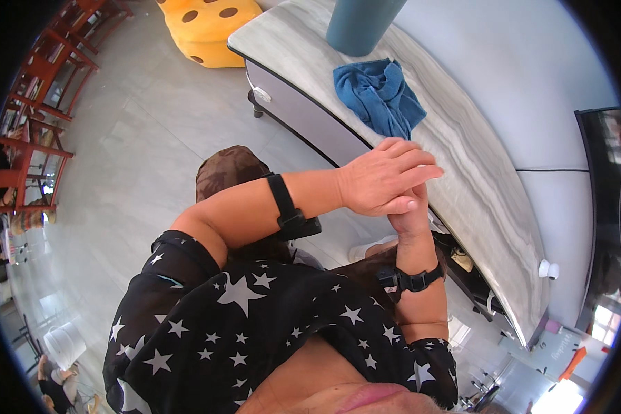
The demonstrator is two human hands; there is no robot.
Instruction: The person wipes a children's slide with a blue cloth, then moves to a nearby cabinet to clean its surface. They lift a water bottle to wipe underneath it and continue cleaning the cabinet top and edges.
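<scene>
My left hand (388, 176) lies across my right hand (411, 220) above the front edge of a marble-patterned cabinet top (476, 176). Its fingers are loosely spread, with no object seen in them. Most of my right hand is hidden beneath it; only the wrist, the heel of the hand and part of a finger show. Just beyond my knuckles a crumpled blue cloth (378, 95) rests on the cabinet top. A blue-grey bin-like container (362, 26) stands upright behind the cloth, its upper part cut off by the frame.
A yellow spotted cushion-like seat (212, 31) is on the floor past the cabinet's far end. Under the top, an open compartment (463, 259) holds dark items. A television (603, 207) is at the right wall. Red wooden chairs (39, 77) and a white bucket (64, 344) are at left.
</scene>
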